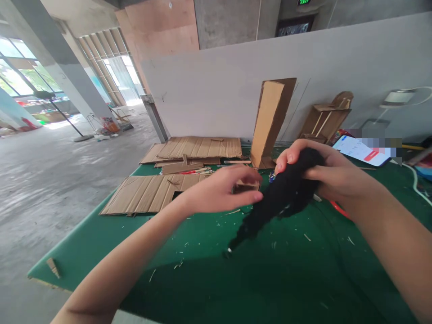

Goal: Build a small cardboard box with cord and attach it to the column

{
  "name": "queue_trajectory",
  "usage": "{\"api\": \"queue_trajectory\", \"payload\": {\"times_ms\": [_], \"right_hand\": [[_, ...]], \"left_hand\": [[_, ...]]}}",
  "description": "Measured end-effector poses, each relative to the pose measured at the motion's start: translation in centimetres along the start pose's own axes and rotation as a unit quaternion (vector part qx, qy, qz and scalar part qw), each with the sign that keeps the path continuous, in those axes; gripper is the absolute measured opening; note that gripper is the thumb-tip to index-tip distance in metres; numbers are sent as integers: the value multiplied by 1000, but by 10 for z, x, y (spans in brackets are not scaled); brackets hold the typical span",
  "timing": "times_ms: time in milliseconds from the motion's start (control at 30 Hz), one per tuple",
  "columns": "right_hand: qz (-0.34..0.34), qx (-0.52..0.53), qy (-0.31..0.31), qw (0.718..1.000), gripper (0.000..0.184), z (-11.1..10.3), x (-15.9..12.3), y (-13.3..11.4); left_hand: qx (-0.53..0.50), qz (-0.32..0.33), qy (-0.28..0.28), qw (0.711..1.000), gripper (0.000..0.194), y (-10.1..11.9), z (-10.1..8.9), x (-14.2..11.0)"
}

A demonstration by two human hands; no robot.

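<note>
My right hand (320, 171) grips a dark, soft-looking black bundle (286, 193) by its thick upper end, with fingers wrapped around it. The bundle hangs down to the left and narrows to a thin tip with a small pale spot; blur hides exactly what it is. To its left, my left hand (229, 189) is held in the air, thumb and fingers apart and nothing between them. Its thumb tip comes close to the bundle's side; whether they touch is unclear. Both hands are above a green tabletop (209, 279).
Flat cardboard sheets (141, 193) lie at the back left. A tall folded cardboard piece (266, 121) stands against the white wall, beside a cardboard structure (324, 119). At the right lies a lit phone (361, 150) with a white cable (416, 180). Thin scraps are scattered over the table.
</note>
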State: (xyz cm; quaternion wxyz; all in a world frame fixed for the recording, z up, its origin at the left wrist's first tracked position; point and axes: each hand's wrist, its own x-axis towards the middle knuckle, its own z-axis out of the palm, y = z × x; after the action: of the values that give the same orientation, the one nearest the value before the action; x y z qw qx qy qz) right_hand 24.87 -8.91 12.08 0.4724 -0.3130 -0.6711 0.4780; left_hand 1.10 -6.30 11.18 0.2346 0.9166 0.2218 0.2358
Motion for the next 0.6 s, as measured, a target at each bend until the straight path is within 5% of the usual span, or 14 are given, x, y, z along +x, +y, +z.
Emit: {"api": "queue_trajectory", "payload": {"times_ms": [100,233,400,600], "right_hand": [[13,1,15,1000,18,6,1,0],[18,20,42,999,16,2,2,3],[31,3,0,1000,27,0,2,10],[38,-73,46,996,28,5,6,18]], "left_hand": [[-71,-6,-43,997,11,11,11,2],[-78,-42,30,996,11,9,16,2],[-54,-96,140,984,9,6,20,2],[-87,-115,192,971,7,2,22,4]]}}
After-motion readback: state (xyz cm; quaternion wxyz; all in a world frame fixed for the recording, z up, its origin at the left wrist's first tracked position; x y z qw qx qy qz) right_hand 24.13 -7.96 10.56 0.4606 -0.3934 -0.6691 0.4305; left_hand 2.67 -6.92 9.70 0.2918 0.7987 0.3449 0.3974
